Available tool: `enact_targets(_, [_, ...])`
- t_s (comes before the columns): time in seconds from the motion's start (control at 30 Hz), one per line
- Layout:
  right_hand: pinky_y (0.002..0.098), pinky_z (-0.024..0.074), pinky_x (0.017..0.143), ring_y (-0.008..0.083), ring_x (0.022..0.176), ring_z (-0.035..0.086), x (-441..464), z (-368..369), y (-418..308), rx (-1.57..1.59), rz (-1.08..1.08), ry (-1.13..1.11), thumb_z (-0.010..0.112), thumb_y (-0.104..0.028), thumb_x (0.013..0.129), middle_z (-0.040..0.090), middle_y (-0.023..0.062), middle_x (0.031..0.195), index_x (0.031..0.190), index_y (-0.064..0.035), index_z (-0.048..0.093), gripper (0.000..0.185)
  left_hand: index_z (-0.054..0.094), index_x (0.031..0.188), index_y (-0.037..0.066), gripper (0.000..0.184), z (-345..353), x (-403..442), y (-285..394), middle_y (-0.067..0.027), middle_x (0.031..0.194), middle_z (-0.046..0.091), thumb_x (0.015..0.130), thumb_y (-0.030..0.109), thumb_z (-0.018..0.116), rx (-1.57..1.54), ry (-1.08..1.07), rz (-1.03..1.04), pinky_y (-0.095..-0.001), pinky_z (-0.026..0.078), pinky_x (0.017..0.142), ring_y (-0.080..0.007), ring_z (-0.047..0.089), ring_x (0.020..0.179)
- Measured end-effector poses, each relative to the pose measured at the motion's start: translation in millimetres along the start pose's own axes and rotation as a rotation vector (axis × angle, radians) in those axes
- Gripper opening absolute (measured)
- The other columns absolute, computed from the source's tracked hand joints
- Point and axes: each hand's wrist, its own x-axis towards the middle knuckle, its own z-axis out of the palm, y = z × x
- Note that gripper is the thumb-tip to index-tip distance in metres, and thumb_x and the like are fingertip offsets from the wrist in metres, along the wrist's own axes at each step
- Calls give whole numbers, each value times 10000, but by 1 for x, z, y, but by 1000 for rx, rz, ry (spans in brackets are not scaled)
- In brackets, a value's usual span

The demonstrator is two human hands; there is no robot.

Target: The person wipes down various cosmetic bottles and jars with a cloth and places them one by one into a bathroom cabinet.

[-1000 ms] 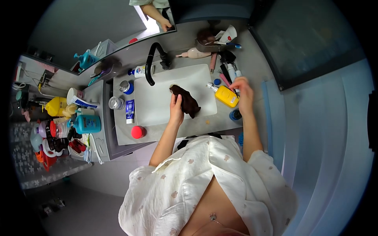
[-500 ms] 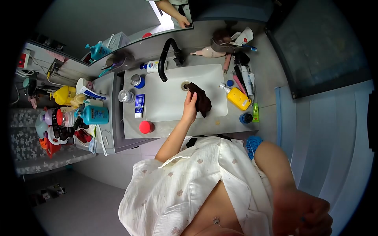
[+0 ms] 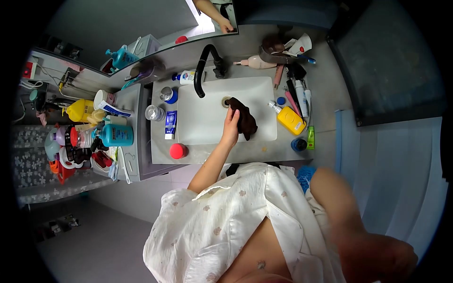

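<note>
Over the white sink (image 3: pixel 198 122), my left hand (image 3: pixel 230 126) is closed on a dark brown cloth (image 3: pixel 246 119), which hangs bunched to the right of its fingers. The drain (image 3: pixel 227 101) shows just left of the cloth's top, and the black faucet (image 3: pixel 200 70) arches over the sink's back left. Far from the sink, at the lower right, my right hand (image 3: pixel 384 259) is raised close to the camera. It is dark and blurred, and its fingers cannot be made out.
Right of the sink stand a yellow pump bottle (image 3: pixel 291 120), a dark blue jar (image 3: pixel 298 144) and a green tube (image 3: pixel 310 137). On the left are a red lid (image 3: pixel 178 151), a blue tube (image 3: pixel 171 125) and a clear jar (image 3: pixel 154 113). A mirror (image 3: pixel 141 23) stands behind.
My right hand has moved from beside the yellow bottle down to the lower right, near the camera. My left hand still holds the cloth. The view has shifted, so the sink appears further right.
</note>
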Motion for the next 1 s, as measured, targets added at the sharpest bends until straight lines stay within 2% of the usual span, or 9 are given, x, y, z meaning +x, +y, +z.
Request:
enact_targets(0.1, [244, 308, 606, 107, 719, 424, 7, 9, 8, -181, -208, 12, 493, -109, 779, 467, -5, 808, 819, -92, 509, 47, 288, 1290, 107, 422, 3, 3, 0, -50, 1137, 468, 904, 232, 402, -6, -6, 5, -286, 420, 840, -145, 481, 1002])
enact_targets(0.3, [247, 328, 581, 120, 717, 446, 9, 2, 4, -289, -275, -22, 481, -116, 789, 471, 22, 801, 771, -76, 508, 52, 274, 1295, 88, 431, 10, 1, 7, -48, 1196, 420, 908, 238, 390, -25, -11, -50, -299, 353, 921, -159, 417, 1091])
enact_targets(0.43, [280, 340, 633, 124, 749, 462, -1, -6, 1, -227, -199, -44, 484, -146, 808, 519, -17, 861, 777, -101, 528, 70, 277, 1295, 122, 421, 10, 5, 0, -50, 1141, 466, 903, 223, 391, -1, -13, -39, -291, 423, 835, -152, 481, 1007])
enact_targets(0.57, [248, 412, 678, 128, 777, 472, -84, -67, 20, 417, -219, 178, 496, -161, 801, 490, 6, 802, 990, -127, 593, 215, 283, 1294, 108, 436, 9, 6, 0, -56, 1158, 455, 868, 157, 362, -211, -44, -73, -309, 380, 886, -165, 455, 1039])
enact_targets(0.63, [202, 420, 647, 102, 663, 520, -126, -108, 58, -847, 702, -172, 522, -74, 797, 574, 49, 834, 913, -18, 569, 137, 319, 1268, 95, 458, -5, 13, -10, -77, 1150, 468, 814, 140, 354, -263, -102, -22, -339, 352, 914, -189, 453, 1044])
enact_targets(0.7, [208, 405, 569, 104, 641, 501, -219, -182, 108, -1026, 1162, 104, 544, -27, 759, 541, 62, 763, 973, -30, 541, 214, 343, 1241, 88, 419, -5, 10, -1, -67, 1118, 492, 824, 107, 366, -220, -123, -32, -336, 392, 884, -186, 488, 1019])
enact_targets(0.8, [298, 465, 625, 204, 741, 577, -275, -268, 122, -1553, 1112, -171, 496, -22, 767, 566, 117, 863, 938, -22, 556, 181, 336, 1234, 74, 389, -3, 6, 1, -71, 1102, 496, 851, 77, 399, -201, -20, -33, -314, 445, 823, -189, 512, 987])
enact_targets(0.87, [341, 468, 728, 260, 838, 581, -286, -292, 129, -2027, 1397, -574, 503, -72, 787, 564, 108, 965, 962, -43, 558, 186, 330, 1233, 84, 393, -8, 7, -2, -66, 1101, 495, 854, 63, 434, -262, 2, -41, -316, 461, 814, -185, 518, 982])
enact_targets(1.0, [377, 467, 761, 269, 923, 560, -292, -323, 141, -2068, 1775, -738, 527, -152, 786, 526, 136, 1051, 998, -62, 551, 231, 348, 1222, 84, 375, -16, 5, -4, -58, 1091, 496, 862, 95, 454, -257, 51, 17, -316, 455, 839, -175, 521, 972])
